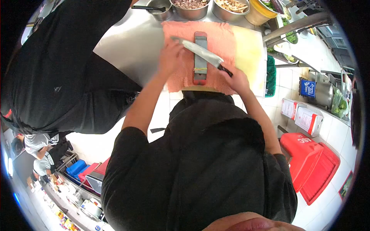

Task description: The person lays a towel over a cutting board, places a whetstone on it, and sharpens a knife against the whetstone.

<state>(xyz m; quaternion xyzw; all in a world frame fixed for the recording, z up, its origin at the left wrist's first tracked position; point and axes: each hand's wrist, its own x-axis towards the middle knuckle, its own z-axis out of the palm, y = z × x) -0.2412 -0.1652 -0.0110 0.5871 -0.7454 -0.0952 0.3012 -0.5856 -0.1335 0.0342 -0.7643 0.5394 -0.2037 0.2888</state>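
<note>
My right hand (236, 80) is closed around the black handle of a kitchen knife (204, 53). The wide blade slants up to the left, crossing a grey sharpening stone (200, 63) in a holder with red ends. Near the blade's tip is my left hand (172, 56), smeared by motion; whether its fingers touch the steel I cannot tell. Under the stone lies an orange towel (221, 36), spread over a yellowish cutting board (250, 50). A yellow band shows around the lower part of the stone.
Along the table's far edge stand metal bowls of chopped food (190, 8) and sliced food (231, 7), plus a yellow tub (259, 14). A person in black (65, 69) stands close on my left. Red bins (304, 158) and boxes (308, 119) sit on the floor to the right.
</note>
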